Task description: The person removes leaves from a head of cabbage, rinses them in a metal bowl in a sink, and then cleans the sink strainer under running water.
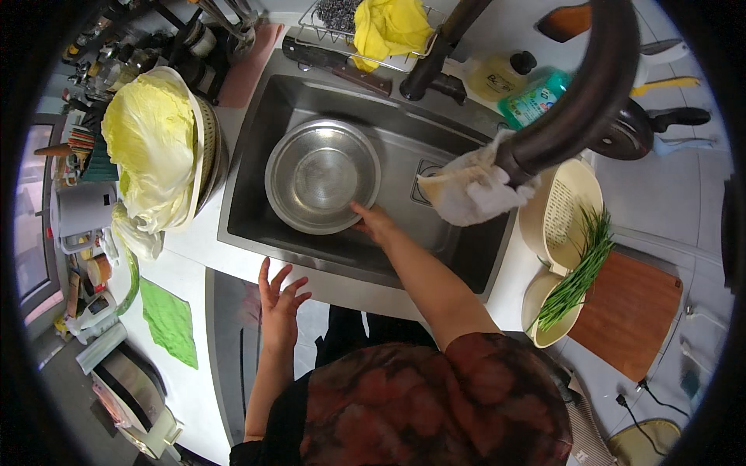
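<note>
A round stainless steel bowl lies in the left part of the dark kitchen sink. My right hand grips its lower right rim, thumb on the inside and fingers underneath. My left hand is held in front of the counter edge, fingers spread, touching nothing. The dark faucet arches over the sink's right side, with a whitish cloth around its outlet. Beneath and beside the cloth, the drain is partly visible.
Left of the sink, large cabbage leaves fill a colander. At the right, green chives lie across cream plastic baskets near a wooden cutting board. A cleaver rests behind the sink, beside a rack holding a yellow cloth.
</note>
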Demonstrator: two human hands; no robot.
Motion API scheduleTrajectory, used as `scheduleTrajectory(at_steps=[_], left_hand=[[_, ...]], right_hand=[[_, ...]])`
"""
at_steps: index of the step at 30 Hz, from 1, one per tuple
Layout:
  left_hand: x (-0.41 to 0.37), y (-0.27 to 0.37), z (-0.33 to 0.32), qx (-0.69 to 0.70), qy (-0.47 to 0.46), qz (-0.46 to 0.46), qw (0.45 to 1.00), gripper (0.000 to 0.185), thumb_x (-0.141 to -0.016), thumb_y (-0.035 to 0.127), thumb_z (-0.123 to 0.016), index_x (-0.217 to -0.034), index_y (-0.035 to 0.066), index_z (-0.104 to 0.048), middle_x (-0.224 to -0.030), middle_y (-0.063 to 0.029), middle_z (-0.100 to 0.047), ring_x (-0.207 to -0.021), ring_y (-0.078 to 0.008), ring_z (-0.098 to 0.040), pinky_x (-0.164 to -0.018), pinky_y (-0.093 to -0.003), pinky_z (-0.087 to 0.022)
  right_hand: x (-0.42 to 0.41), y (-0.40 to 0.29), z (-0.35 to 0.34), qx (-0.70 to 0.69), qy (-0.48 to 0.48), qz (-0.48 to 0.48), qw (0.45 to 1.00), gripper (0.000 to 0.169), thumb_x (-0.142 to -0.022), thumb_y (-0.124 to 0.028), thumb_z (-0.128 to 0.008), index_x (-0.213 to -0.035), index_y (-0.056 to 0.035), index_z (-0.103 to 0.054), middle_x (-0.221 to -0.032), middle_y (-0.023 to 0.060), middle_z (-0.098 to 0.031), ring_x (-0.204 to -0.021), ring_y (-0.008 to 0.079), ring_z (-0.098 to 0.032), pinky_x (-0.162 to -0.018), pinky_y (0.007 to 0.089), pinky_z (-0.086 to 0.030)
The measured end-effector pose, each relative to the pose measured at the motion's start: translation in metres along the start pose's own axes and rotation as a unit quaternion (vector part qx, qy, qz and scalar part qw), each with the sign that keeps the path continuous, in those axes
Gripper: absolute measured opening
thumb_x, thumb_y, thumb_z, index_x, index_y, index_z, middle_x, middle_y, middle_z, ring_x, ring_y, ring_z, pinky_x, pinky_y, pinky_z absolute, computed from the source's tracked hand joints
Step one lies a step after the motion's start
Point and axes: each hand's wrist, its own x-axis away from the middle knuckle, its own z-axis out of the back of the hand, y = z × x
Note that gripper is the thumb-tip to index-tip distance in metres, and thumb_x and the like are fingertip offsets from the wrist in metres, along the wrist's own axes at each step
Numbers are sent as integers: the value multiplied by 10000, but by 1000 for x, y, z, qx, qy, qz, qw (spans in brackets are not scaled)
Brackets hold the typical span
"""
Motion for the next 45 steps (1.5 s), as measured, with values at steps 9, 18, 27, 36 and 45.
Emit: scheduleTrajectory(at_steps=[9,18,27,36,45], left_hand=[[-2,-12,-7,-31,0,35,999,659,-883,9,-505,-1466,150,-231,-1270,-156,-507,-1028,-240,-587,-830,-342,-503],[3,-33,-5,-17,27,36,999,650,-861,-34,-498,-1449,126,-273,-1251,-151,-524,-1024,-232,-584,-840,-339,-499],[2,-37,3,3,30,27,999,626,-858,-17,-511,-1435,120,-308,-1226,-150,-545,-1014,-231,-589,-840,-346,-492],[-27,-32,5,184,-238,102,948,610,-908,326,-567,-1424,103,-331,-1284,-151,-522,-1113,-258,-556,-909,-379,-462],[-6,-64,89,346,-306,93,882,664,-917,498,-495,-1431,123,-307,-1353,-54,-469,-1202,-207,-493,-961,-396,-428]], right_hand=[[-50,-17,208,373,241,191,875,425,-856,-291,-657,-1217,-92,-555,-1120,153,-613,-1024,281,-613,-877,411,-492],[-34,-70,166,745,316,43,586,354,-854,-144,-584,-1204,-121,-533,-1200,155,-580,-1021,350,-614,-871,469,-496],[8,-80,151,735,320,162,575,320,-819,-184,-656,-1117,-95,-581,-1120,122,-625,-979,330,-626,-808,436,-507],[159,-114,-21,738,155,354,553,298,-766,-183,-703,-1034,-104,-599,-977,82,-600,-845,301,-620,-710,418,-495],[226,-14,-178,684,-106,516,505,251,-739,-137,-642,-983,-85,-622,-878,20,-591,-784,197,-616,-679,343,-458]])
